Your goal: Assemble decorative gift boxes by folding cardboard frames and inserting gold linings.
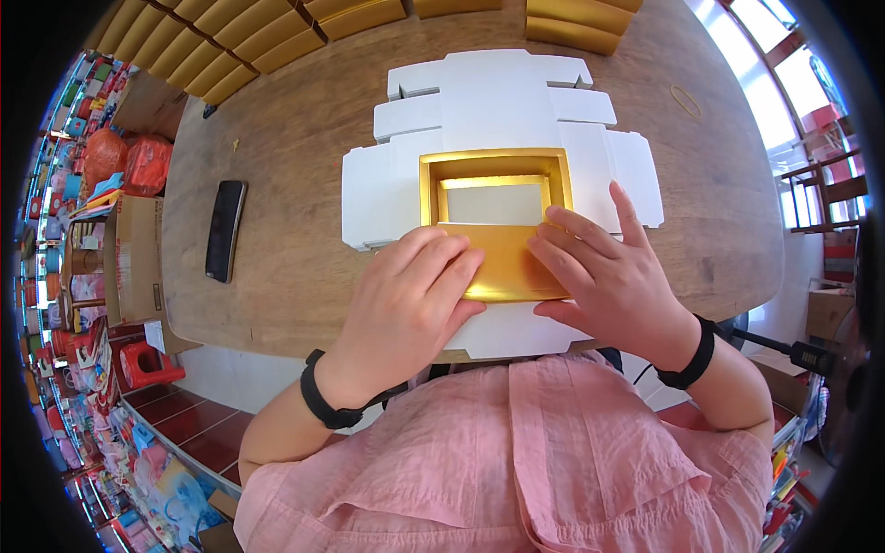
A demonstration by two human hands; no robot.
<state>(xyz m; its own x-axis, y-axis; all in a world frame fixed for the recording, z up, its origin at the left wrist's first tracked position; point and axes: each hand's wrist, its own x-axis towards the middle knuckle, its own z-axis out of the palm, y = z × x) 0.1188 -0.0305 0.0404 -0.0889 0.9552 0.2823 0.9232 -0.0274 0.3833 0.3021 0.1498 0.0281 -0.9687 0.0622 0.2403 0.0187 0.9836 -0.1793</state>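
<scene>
A gold cardboard box with a pale rectangular opening or window in its recessed part lies in front of me. It rests on a stack of flat white box blanks. My left hand grips the box's left side, fingers bent over the near gold panel and thumb at its near edge. On the opposite side my right hand holds the box, its thumb under the near right corner and fingertips on top. One right finger sticks up, off the box. The undersides of both hands' grips are hidden.
Rows of finished-looking gold boxes line the wooden table's far edge. A dark phone lies at the left, a rubber band at the far right. Left of the table stand a cardboard carton and a red stool.
</scene>
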